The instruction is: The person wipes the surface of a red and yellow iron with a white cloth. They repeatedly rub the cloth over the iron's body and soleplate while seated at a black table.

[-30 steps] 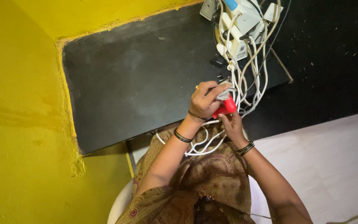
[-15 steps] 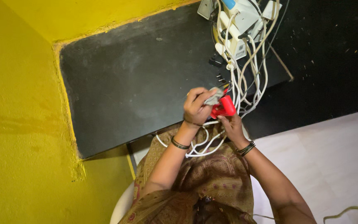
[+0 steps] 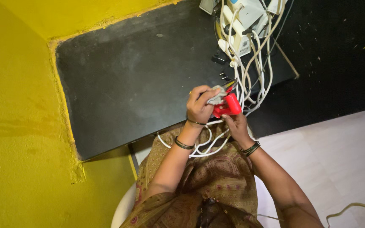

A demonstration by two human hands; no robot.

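Fingers of both hands grip a glossy red plug and grey cloth.

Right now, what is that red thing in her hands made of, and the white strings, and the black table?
The red thing looks like smooth plastic: bright, even colour, slight shine. The white cables seem rubbery plastic-coated, since they bend and loop freely. The black table looks matte, maybe stone or painted board; its dusty, dull surface leaves that open.

Over the edge of a dark stone counter, the left hand pinches a small grey tool against a red plastic plug, which the right hand supports from below. Tangled white cables trail from a white power strip down past both hands.
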